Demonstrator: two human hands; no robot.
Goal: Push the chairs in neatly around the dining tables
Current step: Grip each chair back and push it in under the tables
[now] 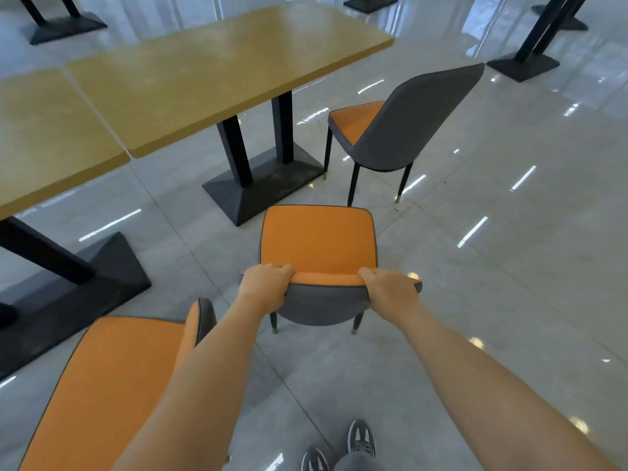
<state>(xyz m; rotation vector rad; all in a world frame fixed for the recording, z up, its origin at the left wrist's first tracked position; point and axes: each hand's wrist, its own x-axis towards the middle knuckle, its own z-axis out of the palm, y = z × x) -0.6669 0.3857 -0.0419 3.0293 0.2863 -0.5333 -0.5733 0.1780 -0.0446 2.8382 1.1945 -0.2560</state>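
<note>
An orange-seated chair (317, 239) with a grey back stands in front of me, its seat facing the yellow dining table (210, 73). My left hand (263, 287) grips the left end of its backrest top, and my right hand (390, 290) grips the right end. The chair stands clear of the table, just short of the table's black base (265, 188). A second chair (404, 127) stands farther back on the right, at the table's corner, angled towards it. A third chair (112, 385) is close at my lower left.
A second yellow table (44, 137) adjoins the first on the left, with its black base (78, 283) on the floor. Other black table bases (523, 64) stand at the far right and the far left. Glossy grey tile floor (509, 266) spreads to the right. My shoes (339, 450) show below.
</note>
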